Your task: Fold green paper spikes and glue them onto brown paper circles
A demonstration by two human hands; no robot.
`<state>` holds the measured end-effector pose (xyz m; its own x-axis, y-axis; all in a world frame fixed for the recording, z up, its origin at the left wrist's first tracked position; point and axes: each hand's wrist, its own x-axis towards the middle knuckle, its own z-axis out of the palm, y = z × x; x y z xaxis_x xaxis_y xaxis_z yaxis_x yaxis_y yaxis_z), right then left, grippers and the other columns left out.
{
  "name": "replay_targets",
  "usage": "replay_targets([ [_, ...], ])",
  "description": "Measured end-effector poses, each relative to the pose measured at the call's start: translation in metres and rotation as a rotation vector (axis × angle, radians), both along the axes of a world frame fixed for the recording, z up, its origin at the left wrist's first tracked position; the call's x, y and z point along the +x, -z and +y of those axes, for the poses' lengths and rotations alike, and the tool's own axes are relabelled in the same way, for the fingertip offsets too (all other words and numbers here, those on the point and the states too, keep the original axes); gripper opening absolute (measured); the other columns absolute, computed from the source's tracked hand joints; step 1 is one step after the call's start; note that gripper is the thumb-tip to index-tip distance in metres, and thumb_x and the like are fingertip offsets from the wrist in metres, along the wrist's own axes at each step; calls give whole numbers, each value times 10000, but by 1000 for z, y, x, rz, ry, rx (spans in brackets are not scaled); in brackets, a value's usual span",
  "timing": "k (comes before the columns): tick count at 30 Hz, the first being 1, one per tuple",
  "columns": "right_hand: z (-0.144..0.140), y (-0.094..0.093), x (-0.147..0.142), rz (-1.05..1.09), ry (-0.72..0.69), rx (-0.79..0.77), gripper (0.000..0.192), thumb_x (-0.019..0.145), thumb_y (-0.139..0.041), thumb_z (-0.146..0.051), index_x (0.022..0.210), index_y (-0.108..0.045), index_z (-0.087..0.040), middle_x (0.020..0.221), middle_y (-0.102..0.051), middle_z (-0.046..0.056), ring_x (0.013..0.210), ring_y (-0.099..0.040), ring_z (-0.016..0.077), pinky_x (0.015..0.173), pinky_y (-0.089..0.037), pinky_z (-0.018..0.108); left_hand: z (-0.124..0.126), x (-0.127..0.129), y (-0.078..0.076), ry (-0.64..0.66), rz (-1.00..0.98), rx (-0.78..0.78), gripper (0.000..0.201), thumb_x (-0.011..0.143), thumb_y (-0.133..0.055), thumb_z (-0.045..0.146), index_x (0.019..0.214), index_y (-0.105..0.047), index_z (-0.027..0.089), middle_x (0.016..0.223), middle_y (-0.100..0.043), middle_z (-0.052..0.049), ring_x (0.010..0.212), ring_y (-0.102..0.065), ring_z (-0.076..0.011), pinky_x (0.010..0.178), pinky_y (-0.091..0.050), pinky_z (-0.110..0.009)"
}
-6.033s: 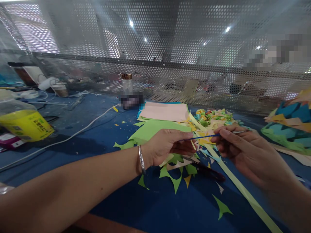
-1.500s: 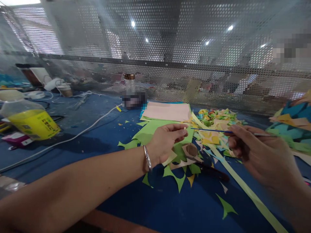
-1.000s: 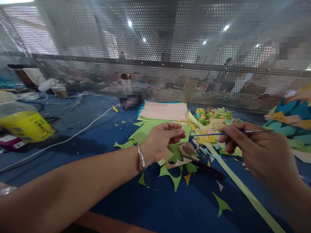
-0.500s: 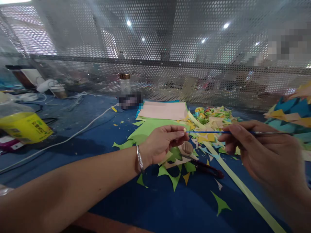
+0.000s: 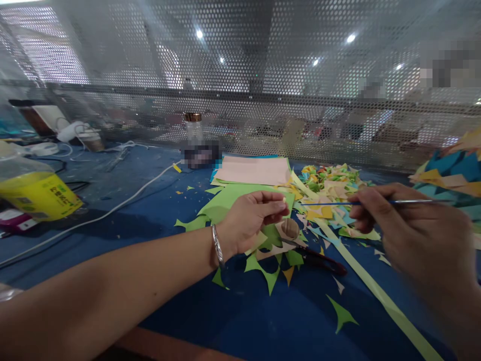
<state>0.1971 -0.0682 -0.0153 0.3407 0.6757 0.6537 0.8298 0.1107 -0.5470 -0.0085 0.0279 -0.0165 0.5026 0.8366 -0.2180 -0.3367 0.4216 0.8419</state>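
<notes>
My left hand, a silver bracelet on its wrist, pinches a tiny pale yellow piece, perhaps rolled paper, between thumb and fingertips. My right hand grips a thin blue rod by its middle. The rod's tip points left and is a short gap away from the pale piece. Below the left hand lie green and pink paper scraps, a round tan object and scissors with dark red handles, whose blades are partly covered.
Stacked coloured paper sheets lie behind my hands, with a pile of small paper pieces to their right. A pale green strip runs to the front. On the left are a yellow-labelled bottle and a white cable. Perforated metal panels stand behind.
My right hand has drawn the rod to the right, and its tip has come away from the pale piece. My left hand stays nearly in place.
</notes>
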Motion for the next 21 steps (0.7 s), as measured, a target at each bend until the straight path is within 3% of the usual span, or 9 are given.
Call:
replay_targets([
  [3,6,3,9,-81,-106,-162,439,945,-616,-627,836,-753,-225,657,-742,34,543,-696,203,543,-549,299,0,-1,3,20,14,40,217,852,-717,-58,726,-688,116,698,-696,0,666,-684,-92,752,-550,-245],
  [6,15,10,16,-246,-303,-368,355,958,-565,-518,914,-772,-232,861,-808,60,681,-741,236,551,-550,304,0,-2,8,69,21,113,189,789,-784,-46,732,-703,115,718,-711,-8,680,-687,-93,786,-560,-260],
  [11,23,23,35,-447,-422,-548,377,962,-481,-378,1162,-776,-251,1100,-819,93,932,-790,309,774,-635,441,-1,-4,10,136,51,212,179,728,-837,-13,734,-719,121,713,-702,3,687,-683,-92,767,-549,-252],
  [14,25,27,49,-521,-458,-550,432,935,-456,-277,1234,-768,-268,1177,-809,87,1032,-783,322,850,-639,478,-3,-5,11,145,98,269,180,708,-850,11,728,-718,132,698,-693,12,655,-651,-87,719,-529,-247],
  [17,23,25,49,-532,-431,-464,435,934,-449,-244,1214,-780,-279,1148,-817,81,1006,-789,320,845,-645,475,-4,-5,13,158,150,339,161,716,-857,53,751,-727,143,713,-703,3,670,-645,-94,697,-514,-245],
  [21,15,12,21,-353,-390,-322,318,999,-518,-385,1089,-795,-259,1056,-824,90,876,-788,285,649,-632,351,-7,-4,15,191,176,389,175,698,-869,80,766,-721,146,718,-702,1,676,-644,-96,672,-504,-236],
])
